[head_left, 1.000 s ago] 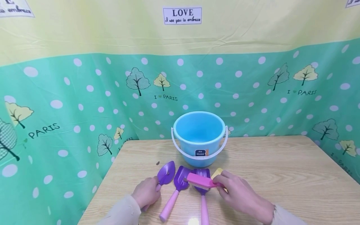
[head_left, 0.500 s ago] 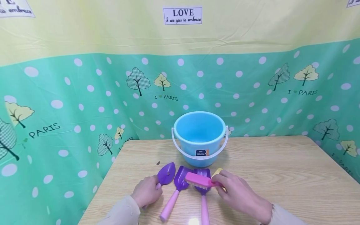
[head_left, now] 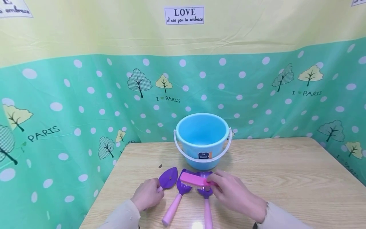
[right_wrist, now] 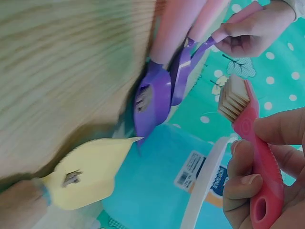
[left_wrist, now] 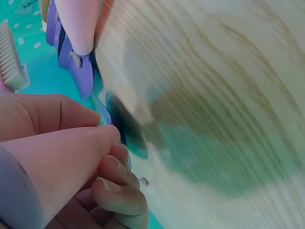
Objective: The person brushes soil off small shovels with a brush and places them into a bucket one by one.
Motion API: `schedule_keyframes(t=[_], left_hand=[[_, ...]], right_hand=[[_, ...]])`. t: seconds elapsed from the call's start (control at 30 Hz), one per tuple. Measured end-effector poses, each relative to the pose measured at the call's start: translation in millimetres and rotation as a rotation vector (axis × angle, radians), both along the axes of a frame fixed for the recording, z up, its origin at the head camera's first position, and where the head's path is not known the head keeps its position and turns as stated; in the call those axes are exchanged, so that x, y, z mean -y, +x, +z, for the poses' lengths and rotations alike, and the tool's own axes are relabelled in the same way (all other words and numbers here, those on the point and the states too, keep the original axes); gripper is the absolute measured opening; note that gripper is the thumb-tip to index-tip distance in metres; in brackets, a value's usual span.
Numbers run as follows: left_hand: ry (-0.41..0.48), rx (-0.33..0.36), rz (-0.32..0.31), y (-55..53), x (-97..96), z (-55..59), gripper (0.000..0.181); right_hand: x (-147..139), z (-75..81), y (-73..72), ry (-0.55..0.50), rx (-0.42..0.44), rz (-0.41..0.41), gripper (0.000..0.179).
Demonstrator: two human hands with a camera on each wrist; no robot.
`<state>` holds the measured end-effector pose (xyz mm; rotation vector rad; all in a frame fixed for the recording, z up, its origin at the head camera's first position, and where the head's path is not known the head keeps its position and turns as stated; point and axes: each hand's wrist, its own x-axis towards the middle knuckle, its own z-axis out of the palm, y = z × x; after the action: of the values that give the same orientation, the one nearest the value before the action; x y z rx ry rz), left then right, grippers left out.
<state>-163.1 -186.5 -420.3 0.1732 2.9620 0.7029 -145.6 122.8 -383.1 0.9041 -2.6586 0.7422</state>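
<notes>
My left hand [head_left: 147,194] grips a purple trowel [head_left: 165,182] by its pink handle; a small brown bit lies on the pointed blade. The right hand [head_left: 237,194] holds a pink brush [head_left: 192,178], bristles down. This brush passes over a purple shovel [head_left: 183,190] with a pink handle, overlapping it in the head view. A second purple shovel [head_left: 206,193] lies to its right, partly behind the brush, carrying a brown scrap [right_wrist: 143,98] on its blade. In the right wrist view, a yellow shovel [right_wrist: 93,179] holds another scrap; from the head, my right hand hides it.
Behind the tools stands a light blue bucket [head_left: 203,127] with its white handle [head_left: 179,147] hanging forward. A brown bit [head_left: 160,166] lies on the wooden table [head_left: 286,178] near the trowel. A green and yellow curtain [head_left: 248,95] hangs around the back and sides.
The right hand has shifted left with the brush, from over the right purple shovel to over the left one. The trowel in the left hand has dipped slightly toward the person.
</notes>
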Motion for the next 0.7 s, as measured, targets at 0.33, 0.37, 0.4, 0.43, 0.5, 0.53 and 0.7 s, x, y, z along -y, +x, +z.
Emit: schedule_keyframes(t=[0.33,0.37,0.4,0.43,0.5,0.53,0.7], left_hand=[[0.010,0.039,0.019,2.3,6.6,16.1,0.016],[0.007,0.038,0.018,2.6,7.3,17.4,0.015],[0.003,0.037,0.016,2.9,8.0,18.5,0.015],[-0.003,0.034,0.014,3.2,8.6,19.6,0.015],[-0.017,0.029,0.008,3.7,9.7,21.9,0.016],[-0.021,0.028,0.006,4.0,10.3,22.9,0.016],[-0.041,0.017,0.000,6.3,12.4,27.1,0.017]], right_hand=[[24,7.7,-12.1,-0.027,-0.037,0.040,0.022],[26,8.4,-13.1,-0.028,-0.045,0.043,0.022],[29,8.9,-14.1,-0.029,-0.053,0.046,0.022],[31,9.3,-15.2,-0.029,-0.059,0.047,0.022],[36,10.2,-17.0,-0.030,-0.061,0.053,0.022],[38,10.8,-17.8,-0.030,-0.057,0.055,0.022],[50,11.6,-21.8,-0.027,-0.023,0.076,0.022]])
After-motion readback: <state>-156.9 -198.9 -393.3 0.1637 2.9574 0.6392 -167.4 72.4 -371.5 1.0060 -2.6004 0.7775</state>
